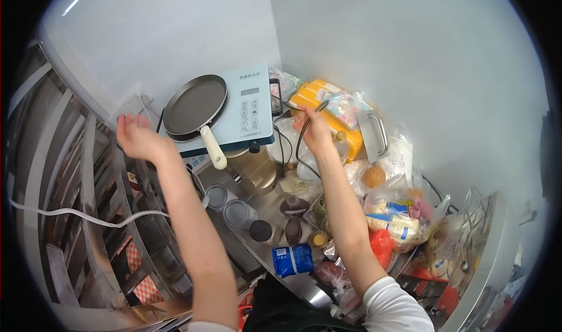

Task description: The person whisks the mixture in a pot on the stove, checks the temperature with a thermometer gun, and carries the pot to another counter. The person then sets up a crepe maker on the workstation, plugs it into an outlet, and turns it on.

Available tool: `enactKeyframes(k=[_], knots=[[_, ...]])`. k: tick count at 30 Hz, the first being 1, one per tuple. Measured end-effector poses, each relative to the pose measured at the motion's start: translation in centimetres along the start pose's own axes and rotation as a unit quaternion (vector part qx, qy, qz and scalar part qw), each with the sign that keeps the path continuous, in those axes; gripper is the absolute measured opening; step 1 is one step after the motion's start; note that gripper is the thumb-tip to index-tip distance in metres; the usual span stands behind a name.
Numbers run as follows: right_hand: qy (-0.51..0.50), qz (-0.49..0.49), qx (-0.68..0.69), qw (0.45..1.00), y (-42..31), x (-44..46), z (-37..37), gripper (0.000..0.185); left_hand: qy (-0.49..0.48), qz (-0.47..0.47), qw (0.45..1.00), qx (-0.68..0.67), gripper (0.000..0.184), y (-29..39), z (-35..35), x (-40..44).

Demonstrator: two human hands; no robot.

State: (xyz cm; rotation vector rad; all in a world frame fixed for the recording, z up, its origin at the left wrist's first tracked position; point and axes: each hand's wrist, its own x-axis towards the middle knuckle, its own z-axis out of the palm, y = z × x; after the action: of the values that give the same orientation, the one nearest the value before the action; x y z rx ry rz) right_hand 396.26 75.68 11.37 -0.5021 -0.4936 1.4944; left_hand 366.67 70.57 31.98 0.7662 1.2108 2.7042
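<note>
Right hand (316, 134) pinching a black cord (299, 144), left hand (140, 139) unclenched with fingers loosely curled near a white wall socket (132, 105): from my remote view, I see the cord looping just right of a flat, glossy induction cooktop (235, 130). Atop it sits a round, matte dark frying pan (196, 106), its smooth cream handle (213, 149) jutting past the front edge. Crowding the cord's side are a yellow package (313, 90) and crinkled clear plastic bags (436, 210); nearer me lie grey-topped cans (239, 214) and a shiny blue packet (293, 260).
</note>
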Motion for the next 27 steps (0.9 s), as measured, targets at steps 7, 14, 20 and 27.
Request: enactKeyframes(k=[7,14,20,27], knots=[[0.062,0.020,-0.070,0.995,-5.8,4.7,6.4,0.031,-0.028,0.108,0.832,0.544,0.026,-11.6,-4.2,13.7],[0.110,0.053,-0.330,0.936,-6.6,7.7,6.7,0.028,-0.307,-0.346,0.810,0.361,0.049,-19.9,-11.5,18.3],[0.029,0.060,-0.186,0.980,-0.4,7.2,6.5,0.017,-0.377,-0.327,0.788,0.361,0.063,-20.3,-9.4,16.9],[0.119,-0.144,-0.401,0.897,0.3,6.0,7.8,0.026,-0.364,-0.234,0.775,0.461,0.096,-18.3,-7.0,16.8]])
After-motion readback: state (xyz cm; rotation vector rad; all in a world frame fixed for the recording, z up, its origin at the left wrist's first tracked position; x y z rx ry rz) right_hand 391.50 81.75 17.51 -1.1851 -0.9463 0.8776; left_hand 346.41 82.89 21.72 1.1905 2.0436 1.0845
